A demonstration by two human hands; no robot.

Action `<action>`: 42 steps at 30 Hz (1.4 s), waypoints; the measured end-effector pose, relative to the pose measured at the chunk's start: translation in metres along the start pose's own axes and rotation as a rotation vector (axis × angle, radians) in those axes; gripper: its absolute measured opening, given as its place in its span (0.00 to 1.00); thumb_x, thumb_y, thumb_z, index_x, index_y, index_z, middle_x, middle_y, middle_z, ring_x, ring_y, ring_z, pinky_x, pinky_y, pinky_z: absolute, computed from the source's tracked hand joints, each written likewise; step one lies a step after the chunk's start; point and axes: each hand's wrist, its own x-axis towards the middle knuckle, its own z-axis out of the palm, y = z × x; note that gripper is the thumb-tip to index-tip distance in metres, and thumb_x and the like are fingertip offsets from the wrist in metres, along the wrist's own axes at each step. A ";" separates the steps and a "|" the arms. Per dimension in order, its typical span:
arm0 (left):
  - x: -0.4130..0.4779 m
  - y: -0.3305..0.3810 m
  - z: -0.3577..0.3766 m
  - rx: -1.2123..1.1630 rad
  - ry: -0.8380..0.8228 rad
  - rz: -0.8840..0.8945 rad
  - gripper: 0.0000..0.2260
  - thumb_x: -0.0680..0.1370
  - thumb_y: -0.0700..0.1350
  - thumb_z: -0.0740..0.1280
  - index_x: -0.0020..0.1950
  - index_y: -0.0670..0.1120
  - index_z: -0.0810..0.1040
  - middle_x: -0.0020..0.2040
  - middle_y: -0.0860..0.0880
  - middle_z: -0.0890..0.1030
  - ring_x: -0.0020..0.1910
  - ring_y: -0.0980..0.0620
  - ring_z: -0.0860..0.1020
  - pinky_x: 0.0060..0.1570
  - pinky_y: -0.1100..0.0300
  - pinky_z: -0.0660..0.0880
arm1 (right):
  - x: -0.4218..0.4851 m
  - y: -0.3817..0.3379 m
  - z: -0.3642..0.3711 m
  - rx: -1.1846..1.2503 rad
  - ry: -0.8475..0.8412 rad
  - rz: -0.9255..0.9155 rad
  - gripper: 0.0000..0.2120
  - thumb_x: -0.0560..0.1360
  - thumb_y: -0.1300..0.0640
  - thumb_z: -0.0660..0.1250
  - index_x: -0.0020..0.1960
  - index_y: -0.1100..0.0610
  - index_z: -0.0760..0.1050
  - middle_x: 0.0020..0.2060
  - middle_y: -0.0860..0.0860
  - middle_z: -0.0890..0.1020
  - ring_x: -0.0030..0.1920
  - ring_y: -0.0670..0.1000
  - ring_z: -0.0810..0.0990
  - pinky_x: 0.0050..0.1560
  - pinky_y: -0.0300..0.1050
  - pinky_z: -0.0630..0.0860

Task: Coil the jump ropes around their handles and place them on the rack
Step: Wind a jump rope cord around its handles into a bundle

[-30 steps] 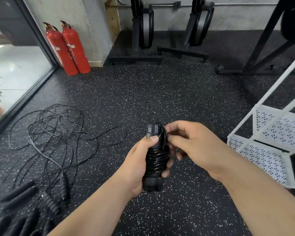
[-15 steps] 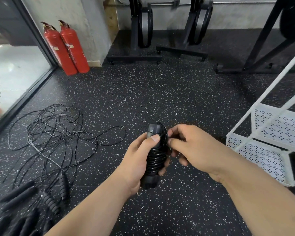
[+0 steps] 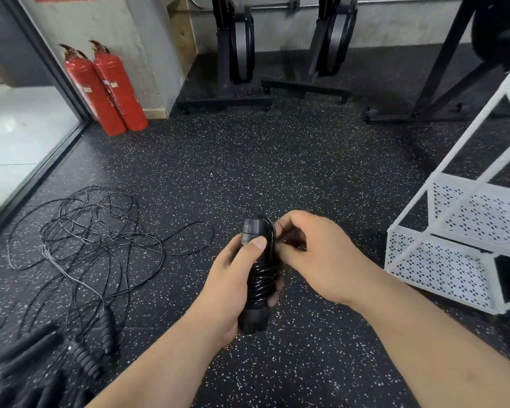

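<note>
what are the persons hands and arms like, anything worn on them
Both are bare: the left hand and right hand have no gloves, and no rings show. The left forearm and right forearm are uncovered down to the picture's lower edge, with no sleeves, watch or wristband in view.

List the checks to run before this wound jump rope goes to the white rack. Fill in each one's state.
1. Grip: the left hand grips the coiled jump rope around its middle: ok.
2. Rope end secured under the coils: cannot tell; the right hand pinches it at the top of the handles.
3. No tail hangs from the coil: ok.
4. Path: the white rack stands to the right, with nothing between it and the hands: ok.
5. Snag: the tangled ropes on the floor lie apart to the left: ok.
</note>
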 end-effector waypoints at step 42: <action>0.010 0.007 -0.008 0.074 0.157 0.014 0.19 0.79 0.65 0.72 0.53 0.50 0.84 0.44 0.44 0.84 0.38 0.44 0.81 0.40 0.49 0.78 | -0.002 -0.019 0.034 1.275 0.008 0.377 0.11 0.81 0.68 0.65 0.58 0.55 0.78 0.35 0.49 0.78 0.26 0.43 0.65 0.21 0.36 0.59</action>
